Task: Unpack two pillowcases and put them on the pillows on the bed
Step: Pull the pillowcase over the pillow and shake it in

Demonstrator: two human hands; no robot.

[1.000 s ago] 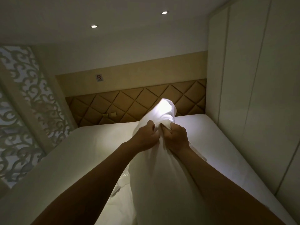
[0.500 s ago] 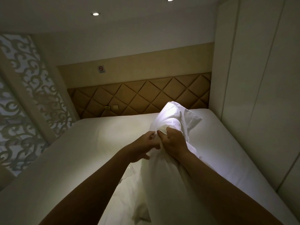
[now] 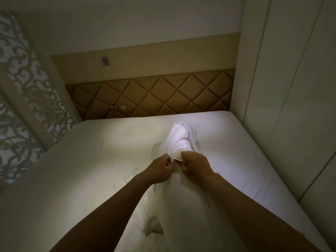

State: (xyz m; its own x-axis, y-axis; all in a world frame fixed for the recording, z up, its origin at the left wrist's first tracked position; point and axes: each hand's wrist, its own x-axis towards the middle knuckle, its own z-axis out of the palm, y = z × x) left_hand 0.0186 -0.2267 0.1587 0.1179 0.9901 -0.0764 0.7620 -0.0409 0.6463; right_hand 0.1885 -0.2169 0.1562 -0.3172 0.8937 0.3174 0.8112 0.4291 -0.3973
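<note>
Head view: left hand & right hand both clench the bunched end of the soft white fabric pillowcase, raised over the white-sheeted bed. Step prob. pulling it on; next needs even downward tugs.

Both bare arms reach forward, left grip and right grip side by side, fingers curled tight.
</note>
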